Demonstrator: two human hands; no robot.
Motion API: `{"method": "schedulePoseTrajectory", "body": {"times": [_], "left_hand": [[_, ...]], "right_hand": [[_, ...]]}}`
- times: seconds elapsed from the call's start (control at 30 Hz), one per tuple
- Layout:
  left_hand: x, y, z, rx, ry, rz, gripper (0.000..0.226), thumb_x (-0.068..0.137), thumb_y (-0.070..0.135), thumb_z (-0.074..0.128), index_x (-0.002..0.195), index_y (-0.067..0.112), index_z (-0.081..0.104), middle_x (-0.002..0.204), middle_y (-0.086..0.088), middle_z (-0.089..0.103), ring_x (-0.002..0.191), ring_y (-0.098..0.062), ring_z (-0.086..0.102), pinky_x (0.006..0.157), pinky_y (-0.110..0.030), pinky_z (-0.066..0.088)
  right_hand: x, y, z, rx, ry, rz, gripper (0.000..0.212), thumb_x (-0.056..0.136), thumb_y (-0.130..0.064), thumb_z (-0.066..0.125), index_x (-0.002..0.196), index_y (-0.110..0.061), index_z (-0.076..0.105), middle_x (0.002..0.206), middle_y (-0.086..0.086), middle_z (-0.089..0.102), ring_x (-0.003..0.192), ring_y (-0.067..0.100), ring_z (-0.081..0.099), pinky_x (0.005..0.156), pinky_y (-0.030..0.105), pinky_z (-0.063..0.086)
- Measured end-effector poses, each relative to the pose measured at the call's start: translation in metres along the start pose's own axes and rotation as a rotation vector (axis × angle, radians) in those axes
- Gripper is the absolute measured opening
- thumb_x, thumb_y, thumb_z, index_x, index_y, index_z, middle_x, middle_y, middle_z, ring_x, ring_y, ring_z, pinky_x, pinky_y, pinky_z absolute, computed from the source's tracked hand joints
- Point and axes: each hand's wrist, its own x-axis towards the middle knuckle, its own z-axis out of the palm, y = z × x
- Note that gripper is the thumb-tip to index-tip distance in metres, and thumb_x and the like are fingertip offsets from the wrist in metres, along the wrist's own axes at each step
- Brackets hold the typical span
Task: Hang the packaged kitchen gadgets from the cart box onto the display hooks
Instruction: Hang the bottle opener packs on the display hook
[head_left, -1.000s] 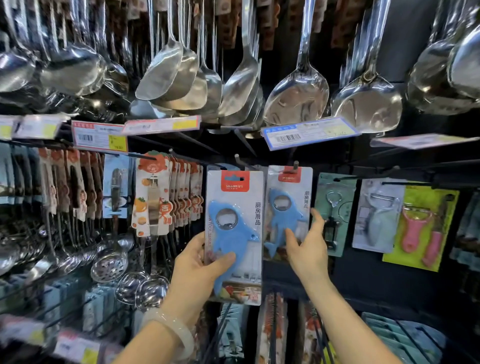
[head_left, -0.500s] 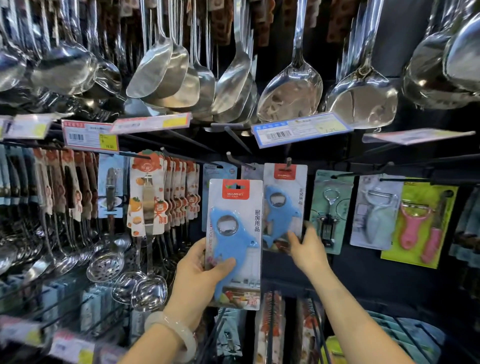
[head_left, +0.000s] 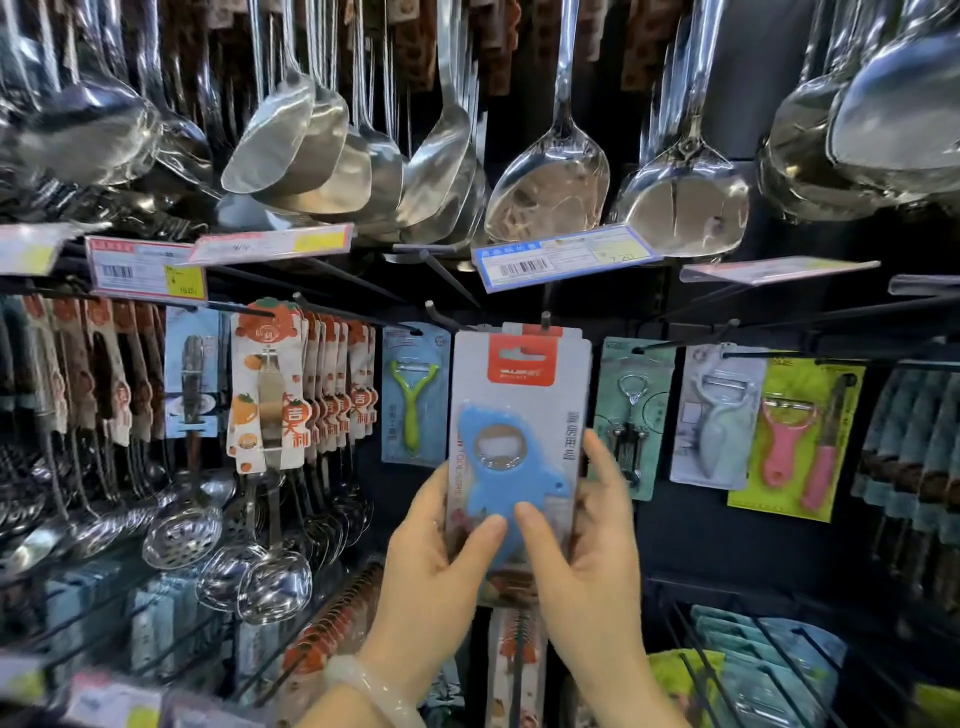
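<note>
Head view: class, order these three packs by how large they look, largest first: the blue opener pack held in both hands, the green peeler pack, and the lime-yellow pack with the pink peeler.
1. Blue opener pack, though it is nearest the camera, so unsure.
2. Lime-yellow pack.
3. Green peeler pack.

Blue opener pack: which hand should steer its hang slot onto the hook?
Probably right. The right hand grips the blue opener pack higher along its edge, fingers nearer the hook; the left hand supports the bottom.

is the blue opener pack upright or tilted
Upright: the blue opener pack has its red header on top, just below the hook tip, gripped by the left hand and right hand.
</note>
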Motion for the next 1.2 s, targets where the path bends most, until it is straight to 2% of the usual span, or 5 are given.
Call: {"method": "schedulePoseTrajectory", "body": {"times": [0.33,0.7,0.9,1.1,1.2], "left_hand": [[0.003,0.033,0.017,-0.047,0.068,0.0,0.07,0.086,-0.005,0.061,0.121,0.053,0.043,0.127,0.002,0.061,0.113,-0.011,0.062,0.102,-0.043,0.045],[0.009,0.054,0.019,0.007,-0.008,-0.107,0.056,0.086,-0.004,0.061,0.101,0.049,0.049,0.1,0.002,0.073,0.085,-0.006,0.07,0.071,-0.017,0.055],[0.036,0.017,0.019,0.331,-0.03,-0.13,0.071,0.088,0.004,0.061,0.14,0.04,0.029,0.116,-0.009,0.061,0.098,-0.021,0.063,0.068,-0.009,0.047],[0.075,-0.017,0.024,0.555,-0.143,-0.253,0.089,0.086,0.009,0.062,0.147,0.046,0.009,0.138,0.008,0.045,0.122,-0.01,0.049,0.1,-0.032,0.045],[0.093,-0.035,0.027,0.679,-0.205,-0.304,0.089,0.082,0.014,0.063,0.146,0.044,0.009,0.13,-0.001,0.052,0.113,-0.021,0.057,0.096,-0.043,0.049]], "right_hand": [[0.013,-0.03,-0.015,-0.074,-0.038,-0.039,0.068,0.087,-0.01,0.062,0.12,-0.063,0.034,0.14,-0.008,0.048,0.126,0.009,0.05,0.1,0.038,0.048],[0.025,-0.048,-0.023,-0.293,-0.082,0.068,0.074,0.087,-0.019,0.064,0.147,-0.032,0.024,0.141,-0.013,0.045,0.127,0.005,0.046,0.104,0.037,0.044],[0.052,-0.018,-0.017,-0.487,-0.106,0.142,0.072,0.09,-0.018,0.058,0.147,-0.032,0.015,0.128,-0.004,0.055,0.097,0.008,0.057,0.074,0.019,0.044],[0.082,0.017,-0.011,-0.541,-0.062,0.15,0.075,0.089,-0.01,0.058,0.149,-0.023,0.014,0.123,-0.003,0.041,0.098,0.014,0.052,0.081,0.008,0.033],[0.097,0.027,-0.009,-0.646,-0.031,0.159,0.08,0.087,-0.011,0.057,0.149,-0.028,0.01,0.119,0.01,0.049,0.084,0.021,0.057,0.083,0.03,0.048]]}}
